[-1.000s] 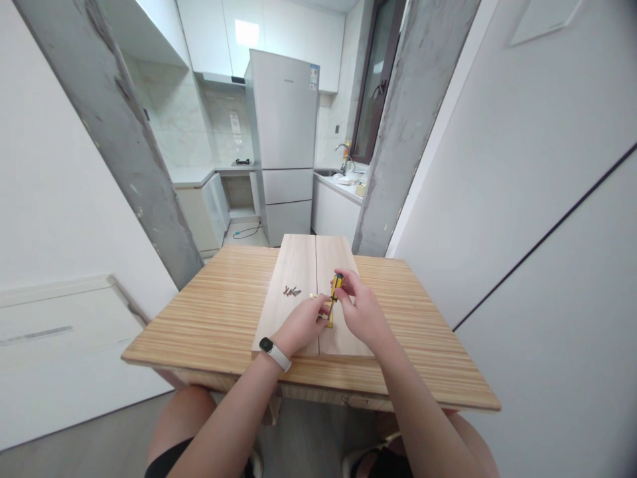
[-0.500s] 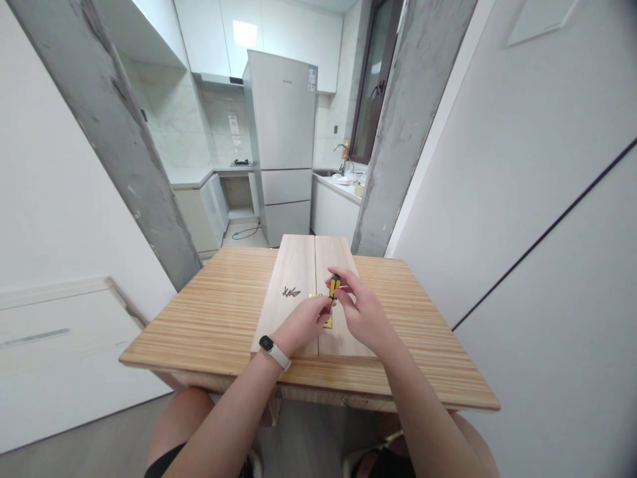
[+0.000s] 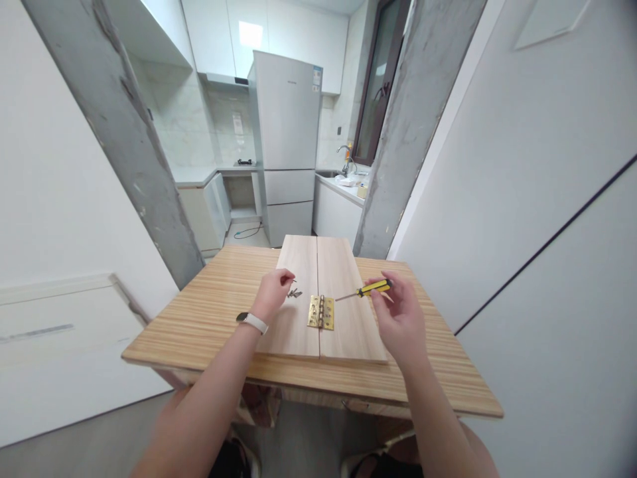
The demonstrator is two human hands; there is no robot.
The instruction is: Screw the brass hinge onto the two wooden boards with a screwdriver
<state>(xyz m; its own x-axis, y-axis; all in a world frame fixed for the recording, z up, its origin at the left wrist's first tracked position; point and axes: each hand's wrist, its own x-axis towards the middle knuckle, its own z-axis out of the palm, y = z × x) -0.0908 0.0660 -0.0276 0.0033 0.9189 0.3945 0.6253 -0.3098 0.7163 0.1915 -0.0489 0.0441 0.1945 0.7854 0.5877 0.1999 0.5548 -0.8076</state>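
A brass hinge (image 3: 321, 312) lies across the seam between two pale wooden boards (image 3: 343, 265), one leaf on each board. My right hand (image 3: 402, 318) is closed on a yellow-and-black screwdriver (image 3: 375, 287), its shaft pointing left, with the tip just above the right-hand board near the hinge. Over the left-hand board, my left hand (image 3: 273, 292) pinches a small screw (image 3: 293, 280) at its fingertips. Right beside those fingers is a small pile of screws (image 3: 295, 293) on the board. A watch with a white band sits on my left wrist.
The boards rest on a striped wooden table (image 3: 209, 299) with a drawer along its near side. Beyond it stand a grey fridge (image 3: 288, 119) and a sink counter (image 3: 343, 199). Grey pillars and white walls rise on both sides.
My hands have parted from the hinge, which now shows fully. My left hand has moved left to the screws; my right hand has drawn right, tilting the screwdriver from upright to nearly level.
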